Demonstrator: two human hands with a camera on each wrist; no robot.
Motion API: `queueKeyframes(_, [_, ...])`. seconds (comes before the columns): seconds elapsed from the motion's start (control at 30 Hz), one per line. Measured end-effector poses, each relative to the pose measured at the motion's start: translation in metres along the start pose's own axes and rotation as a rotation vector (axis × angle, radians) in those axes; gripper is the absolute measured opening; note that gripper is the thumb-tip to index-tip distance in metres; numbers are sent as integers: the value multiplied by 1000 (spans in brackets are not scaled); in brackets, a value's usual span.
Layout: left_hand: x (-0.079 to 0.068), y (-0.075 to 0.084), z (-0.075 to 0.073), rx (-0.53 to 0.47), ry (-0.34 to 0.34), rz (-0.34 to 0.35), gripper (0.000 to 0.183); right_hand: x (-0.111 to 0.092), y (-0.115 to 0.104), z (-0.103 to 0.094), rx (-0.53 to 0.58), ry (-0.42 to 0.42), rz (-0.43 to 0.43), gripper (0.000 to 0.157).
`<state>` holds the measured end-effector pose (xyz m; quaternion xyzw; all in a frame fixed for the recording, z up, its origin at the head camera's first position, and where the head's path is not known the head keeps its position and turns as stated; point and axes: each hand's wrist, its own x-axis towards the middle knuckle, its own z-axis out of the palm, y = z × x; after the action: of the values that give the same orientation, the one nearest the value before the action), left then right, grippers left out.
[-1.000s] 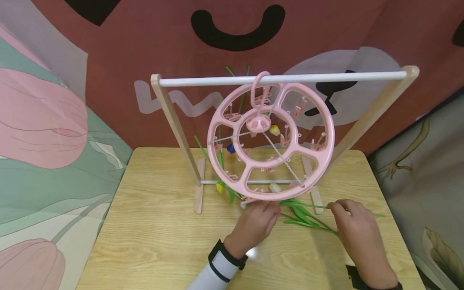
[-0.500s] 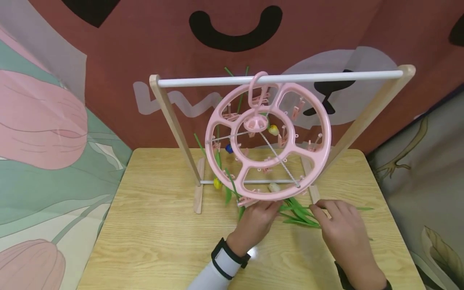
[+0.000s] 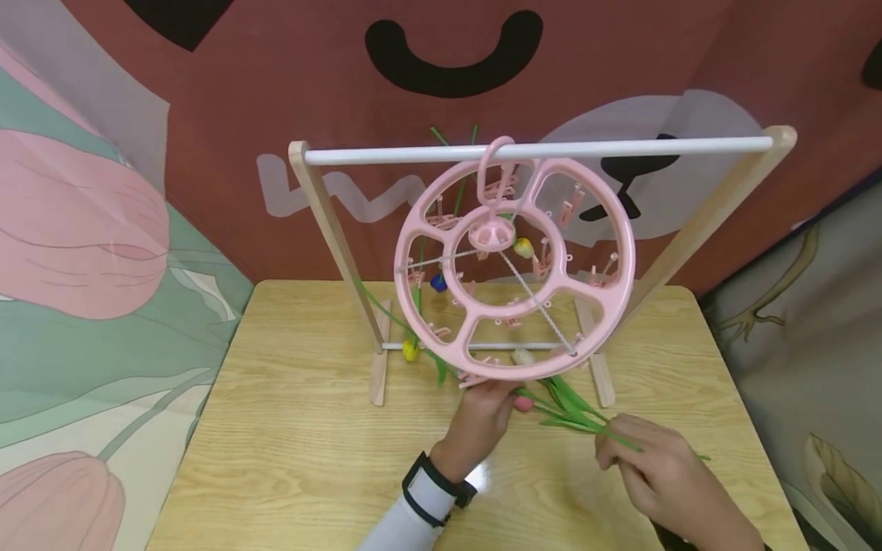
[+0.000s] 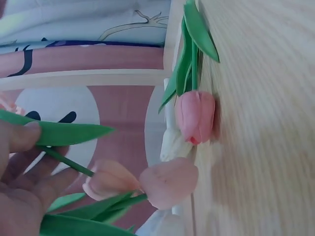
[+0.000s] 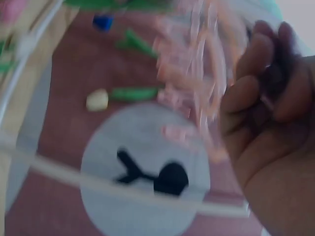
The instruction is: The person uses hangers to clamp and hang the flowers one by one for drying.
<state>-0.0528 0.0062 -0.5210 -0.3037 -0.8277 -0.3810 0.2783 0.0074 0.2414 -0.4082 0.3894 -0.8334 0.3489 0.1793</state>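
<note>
In the head view my left hand (image 3: 482,421) is under the front rim of a pink round clip hanger (image 3: 513,373). The left wrist view shows its thumb and fingers pinching the leaf and stem of a pale pink tulip (image 4: 110,181). Another pale pink tulip (image 4: 170,183) sits right beside that bloom. A deeper pink tulip (image 4: 196,117) lies on the table, its head (image 3: 524,403) by the left hand. My right hand (image 3: 654,463) is at the right, beside green stems, one overlapping its fingers. In the right wrist view its fingers are loosely curled, with nothing visible in them.
The hanger hooks over a white bar (image 3: 413,154) on a wooden-legged stand (image 3: 338,245). Small pink clips (image 3: 568,210) dangle from it, some with tulips, including a blue one (image 3: 439,283) and yellow one (image 3: 411,350). A printed cloth backdrop (image 3: 276,76) stands behind the table (image 3: 289,459).
My right hand, earlier pinching a stem, first moved left, then dropped lower and turned, leaving the stem. The left hand shifted slightly, and the pink tulip head now shows beside it.
</note>
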Motion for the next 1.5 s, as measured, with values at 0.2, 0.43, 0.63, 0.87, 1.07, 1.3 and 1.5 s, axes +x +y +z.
queueKeyframes(0.2, [0,0,-2,-95,146,16,19,8,25,-11,-238,101,210,43])
queueKeyframes(0.43, [-4,8,-8,-595,217,-66,29,34,38,-8,-137,17,273,74])
queueKeyframes(0.63, [-7,17,-16,-836,211,-166,31,53,43,0,6,-11,249,70])
queueKeyframes(0.87, [-13,22,-18,-920,190,-222,25,58,47,8,174,7,264,57])
queueKeyframes(1.07, [-24,19,-15,-878,193,-291,31,58,53,15,141,-3,226,57])
queueKeyframes(1.3, [-37,11,-8,-839,169,-352,23,56,53,26,142,-4,146,45])
queueKeyframes(1.5, [-44,5,-5,-799,180,-447,26,58,50,40,111,108,-26,46])
